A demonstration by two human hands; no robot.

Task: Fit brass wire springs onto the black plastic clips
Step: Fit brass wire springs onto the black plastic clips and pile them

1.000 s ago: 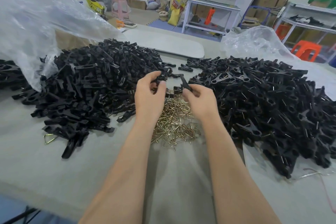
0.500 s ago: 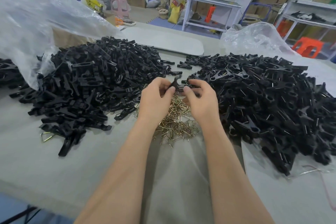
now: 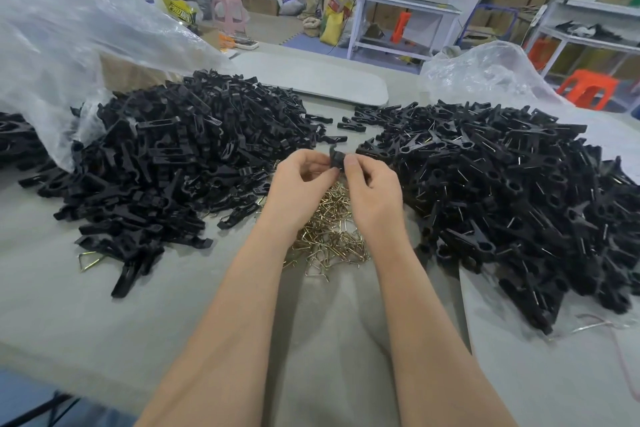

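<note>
Left hand (image 3: 300, 177) and right hand (image 3: 372, 184) both pinch black clip (image 3: 335, 159) between fingertips, above brass springs (image 3: 329, 229). Spring seating hidden. Risk: halves slip apart if pinch pressure is uneven.

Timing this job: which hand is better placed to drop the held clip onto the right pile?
Probably the right hand: it pinches the clip and sits next to that pile; the left hand is farther.

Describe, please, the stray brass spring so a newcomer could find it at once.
Start at the left pile of black clips. At its near edge, on the grey table, lies one triangular brass spring. Unlike the main spring heap in the middle, it sits alone.
</note>
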